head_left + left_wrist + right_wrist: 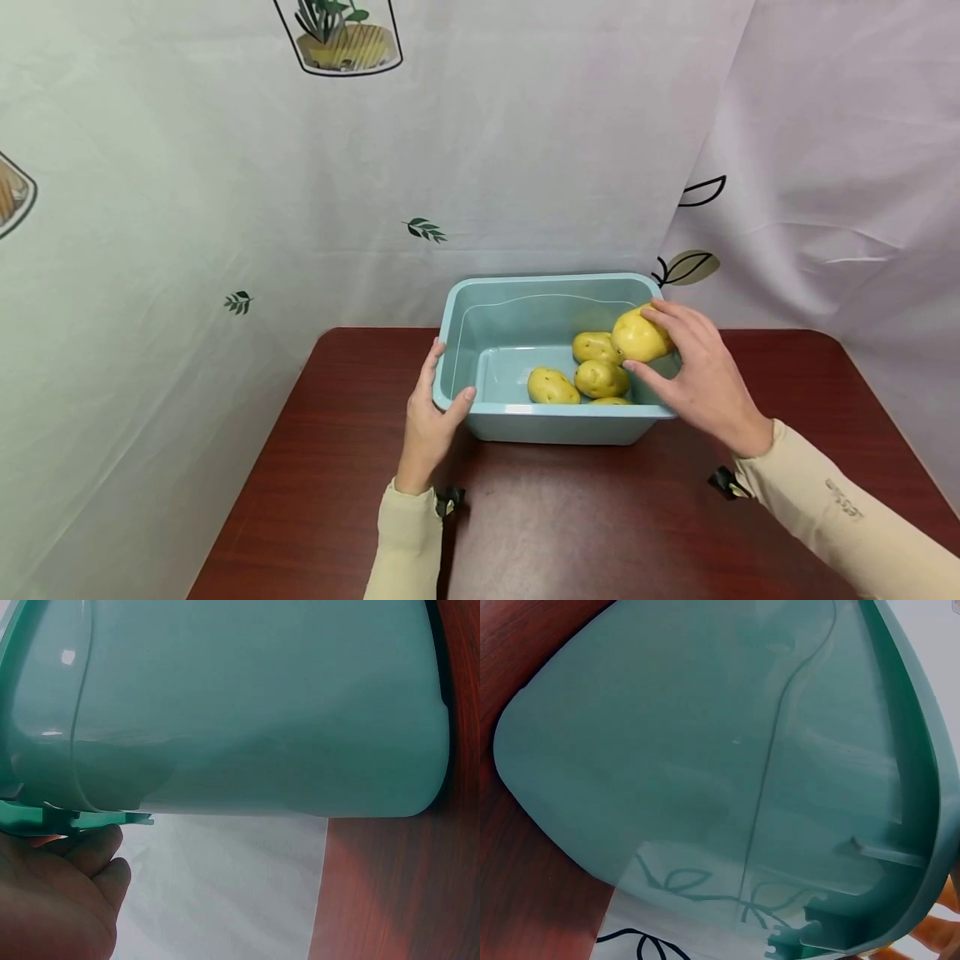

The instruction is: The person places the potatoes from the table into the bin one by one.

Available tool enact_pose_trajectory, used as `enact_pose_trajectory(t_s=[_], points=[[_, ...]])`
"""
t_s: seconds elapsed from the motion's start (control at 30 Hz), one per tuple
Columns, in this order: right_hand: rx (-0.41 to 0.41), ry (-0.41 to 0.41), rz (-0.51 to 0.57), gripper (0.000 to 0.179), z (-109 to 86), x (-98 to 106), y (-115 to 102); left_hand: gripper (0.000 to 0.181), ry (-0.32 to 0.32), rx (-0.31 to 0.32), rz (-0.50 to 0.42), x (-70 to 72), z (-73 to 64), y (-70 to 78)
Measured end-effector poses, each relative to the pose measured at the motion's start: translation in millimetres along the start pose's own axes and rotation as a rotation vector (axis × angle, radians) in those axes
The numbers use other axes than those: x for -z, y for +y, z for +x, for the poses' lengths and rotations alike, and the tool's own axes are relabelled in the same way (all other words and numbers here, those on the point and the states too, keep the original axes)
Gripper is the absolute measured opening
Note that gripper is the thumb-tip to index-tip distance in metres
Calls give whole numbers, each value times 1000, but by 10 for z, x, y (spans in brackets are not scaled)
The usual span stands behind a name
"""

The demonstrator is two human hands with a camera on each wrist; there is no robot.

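A light blue plastic bin (555, 425) stands on the table, with several yellow potatoes (552, 386) gathered in its middle and right part. My right hand (701, 375) holds another potato (639, 335) between thumb and fingers, over the bin's right end. My left hand (431, 421) grips the bin's left rim near the front corner, thumb at the front edge and fingers along the side. In the left wrist view the fingers of this hand (64, 892) curl under the rim. The right wrist view mostly shows the bin's outer wall (667, 750), with fingertips (934, 934) at the lower right.
The dark red wooden table (570, 533) extends in front of the bin and to both sides. Close behind the bin hangs a pale cloth (540, 167) printed with leaves and jars, which also covers the left and right sides.
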State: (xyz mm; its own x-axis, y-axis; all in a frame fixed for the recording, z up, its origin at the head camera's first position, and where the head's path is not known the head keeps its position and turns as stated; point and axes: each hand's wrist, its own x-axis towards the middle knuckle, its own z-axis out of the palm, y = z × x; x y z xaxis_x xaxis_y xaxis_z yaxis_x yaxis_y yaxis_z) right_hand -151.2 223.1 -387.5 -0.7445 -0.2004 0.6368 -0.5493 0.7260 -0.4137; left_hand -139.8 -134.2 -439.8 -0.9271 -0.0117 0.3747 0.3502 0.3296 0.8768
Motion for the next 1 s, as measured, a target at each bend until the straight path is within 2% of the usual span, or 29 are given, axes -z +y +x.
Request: enact_pose_trajectory(t_s=[0.07, 0.2, 0.27, 0.43, 0.53, 0.8, 1.0], points=[[0, -8, 0, 69, -4, -11, 0, 76, 4, -3, 3, -7, 4, -76], [1, -27, 0, 69, -2, -29, -4, 75, 4, -2, 8, -5, -2, -52], [6, -36, -1, 68, 0, -36, -5, 74, 5, -1, -1, -3, -7, 5], [23, -52, -5, 69, 2, -46, -4, 72, -1, -1, -9, 23, -31, 265], [24, -60, -3, 70, 0, -48, -9, 72, -6, 3, -5, 36, -36, 345], [15, -65, -5, 51, -2, -59, -19, 72, -11, 14, -8, 41, -29, 325], [13, -50, -11, 47, -2, -61, -13, 73, -12, 17, -10, 39, -25, 331]])
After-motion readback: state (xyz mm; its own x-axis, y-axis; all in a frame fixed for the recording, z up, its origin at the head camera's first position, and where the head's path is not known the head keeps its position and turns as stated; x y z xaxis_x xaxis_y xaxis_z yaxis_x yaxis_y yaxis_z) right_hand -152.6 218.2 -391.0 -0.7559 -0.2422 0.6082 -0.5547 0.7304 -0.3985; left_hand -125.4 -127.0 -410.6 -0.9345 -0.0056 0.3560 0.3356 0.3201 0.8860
